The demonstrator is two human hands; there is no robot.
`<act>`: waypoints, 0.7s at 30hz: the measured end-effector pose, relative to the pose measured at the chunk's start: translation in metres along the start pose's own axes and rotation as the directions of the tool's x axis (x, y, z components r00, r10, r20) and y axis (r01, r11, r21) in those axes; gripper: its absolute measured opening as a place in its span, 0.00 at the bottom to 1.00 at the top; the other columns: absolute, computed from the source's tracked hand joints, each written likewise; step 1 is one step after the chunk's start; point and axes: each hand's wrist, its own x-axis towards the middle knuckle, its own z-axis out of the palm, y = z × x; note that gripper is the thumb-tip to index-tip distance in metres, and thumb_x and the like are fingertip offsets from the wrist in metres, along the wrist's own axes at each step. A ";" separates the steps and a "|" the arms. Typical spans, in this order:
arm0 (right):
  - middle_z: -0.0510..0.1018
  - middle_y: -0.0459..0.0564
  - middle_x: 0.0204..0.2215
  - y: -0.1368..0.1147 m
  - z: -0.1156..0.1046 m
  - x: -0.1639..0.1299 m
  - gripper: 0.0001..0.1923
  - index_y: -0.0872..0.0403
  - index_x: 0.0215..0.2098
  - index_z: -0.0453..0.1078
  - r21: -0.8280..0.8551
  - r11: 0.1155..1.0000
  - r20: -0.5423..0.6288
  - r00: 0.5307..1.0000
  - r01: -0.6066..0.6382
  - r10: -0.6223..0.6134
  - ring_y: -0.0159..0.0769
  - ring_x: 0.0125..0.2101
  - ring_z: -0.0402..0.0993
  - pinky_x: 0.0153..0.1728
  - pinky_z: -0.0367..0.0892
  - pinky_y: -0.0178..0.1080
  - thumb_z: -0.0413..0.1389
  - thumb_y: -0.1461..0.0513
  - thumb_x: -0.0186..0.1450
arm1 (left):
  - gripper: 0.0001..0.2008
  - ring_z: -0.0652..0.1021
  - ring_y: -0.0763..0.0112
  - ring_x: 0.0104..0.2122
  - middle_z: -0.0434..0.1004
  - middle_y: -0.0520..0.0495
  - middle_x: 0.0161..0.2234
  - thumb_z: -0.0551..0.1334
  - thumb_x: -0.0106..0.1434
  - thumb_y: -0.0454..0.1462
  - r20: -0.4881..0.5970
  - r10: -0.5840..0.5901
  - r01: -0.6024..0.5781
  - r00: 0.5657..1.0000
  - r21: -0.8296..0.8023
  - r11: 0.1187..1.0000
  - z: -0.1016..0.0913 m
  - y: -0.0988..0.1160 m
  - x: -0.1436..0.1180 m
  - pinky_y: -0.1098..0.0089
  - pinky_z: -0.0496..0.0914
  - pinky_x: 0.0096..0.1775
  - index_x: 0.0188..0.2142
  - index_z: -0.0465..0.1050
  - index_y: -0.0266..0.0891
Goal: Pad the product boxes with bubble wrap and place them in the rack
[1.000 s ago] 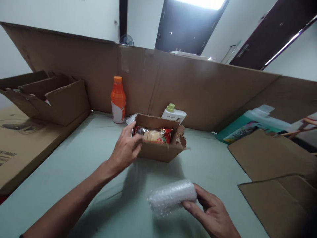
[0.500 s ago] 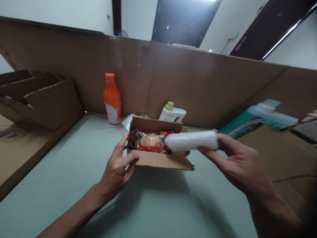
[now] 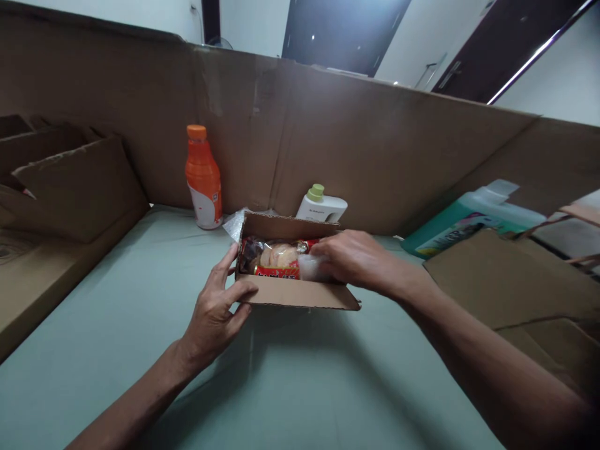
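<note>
A small open cardboard box [image 3: 300,296] sits in the middle of the table. My left hand [image 3: 216,299] grips its left end, thumb on the front flap and fingers along the outer side. Inside lies a clear food packet with red print [image 3: 277,259], showing pale round pieces. My right hand [image 3: 351,256] reaches into the box's right side, closed on a white plastic roll [image 3: 313,267]. Much of that roll is hidden by the fingers. Behind the box's left corner lies a piece of bubble wrap [image 3: 235,225].
An orange bottle [image 3: 204,178] and a white bottle with a green cap [image 3: 321,206] stand behind the box, by a cardboard wall [image 3: 365,144]. A jug of teal liquid [image 3: 473,215] and cardboard [image 3: 510,275] are at right. A larger open box [image 3: 84,187] is at left.
My right hand has moved left and down, bringing the white roll from above the box's right edge into the box. My left hand still holds the box's left end. The view has shifted slightly.
</note>
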 end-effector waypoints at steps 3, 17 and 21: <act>0.81 0.49 0.23 -0.006 0.021 0.011 0.11 0.52 0.23 0.75 -0.037 0.999 0.075 0.997 0.015 -0.012 0.37 0.24 0.75 0.28 0.56 0.38 0.56 0.72 0.57 | 0.15 0.65 0.50 0.66 0.48 0.43 0.72 0.61 0.59 0.25 -0.002 -0.015 0.015 1.000 -0.001 1.000 0.001 -0.002 0.000 0.48 0.72 0.58 0.43 0.75 0.41; 0.84 0.52 0.44 0.011 0.043 -0.092 0.11 0.49 0.46 0.77 0.370 0.920 -0.577 0.744 -0.129 0.336 0.47 0.46 0.79 0.48 0.68 0.49 0.55 0.57 0.69 | 0.33 0.68 0.52 0.63 0.54 0.38 0.69 0.65 0.65 0.36 -0.162 -0.219 0.204 0.962 -0.102 0.974 -0.005 0.000 -0.005 0.52 0.72 0.56 0.67 0.56 0.50; 0.82 0.54 0.47 -0.001 0.094 -0.105 0.20 0.51 0.53 0.73 0.711 0.678 -0.349 0.743 -0.188 0.571 0.46 0.44 0.79 0.40 0.74 0.46 0.60 0.53 0.65 | 0.42 0.67 0.51 0.64 0.56 0.35 0.68 0.66 0.63 0.43 -0.014 -0.395 0.382 0.919 -0.219 0.898 0.012 -0.024 -0.011 0.49 0.68 0.59 0.71 0.46 0.47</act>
